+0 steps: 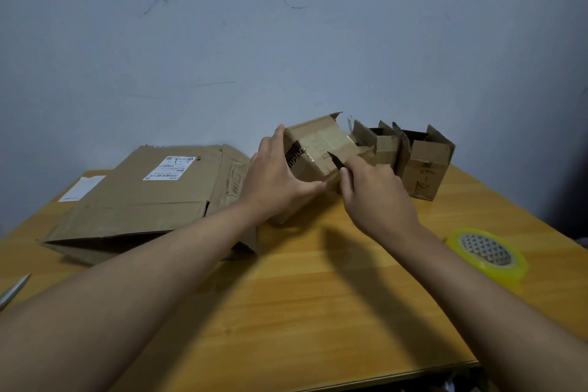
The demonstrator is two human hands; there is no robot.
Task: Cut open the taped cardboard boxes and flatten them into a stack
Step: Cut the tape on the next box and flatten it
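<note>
Frame centre: small taped box (pixel 318 149) gripped by left hand (pixel 276 178), fingers curled round its side. Dark blade (pixel 336 161) pinched in right hand (pixel 375 194), tip on box tape. Flattened cardboard (pixel 143 197) at left on table (pixel 318 296); opened boxes (pixel 423 159) at right.

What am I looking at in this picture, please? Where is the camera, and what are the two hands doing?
No machine here: a person wears one camera on the head, looking down at the hands. The left hand grips a small taped cardboard box, tilted above a wooden table. The right hand holds a dark cutting tool against its tape. On the table lie a large flattened box, two small open boxes, a yellowish tape roll, and a metal tool, probably scissors, at the left edge.
</note>
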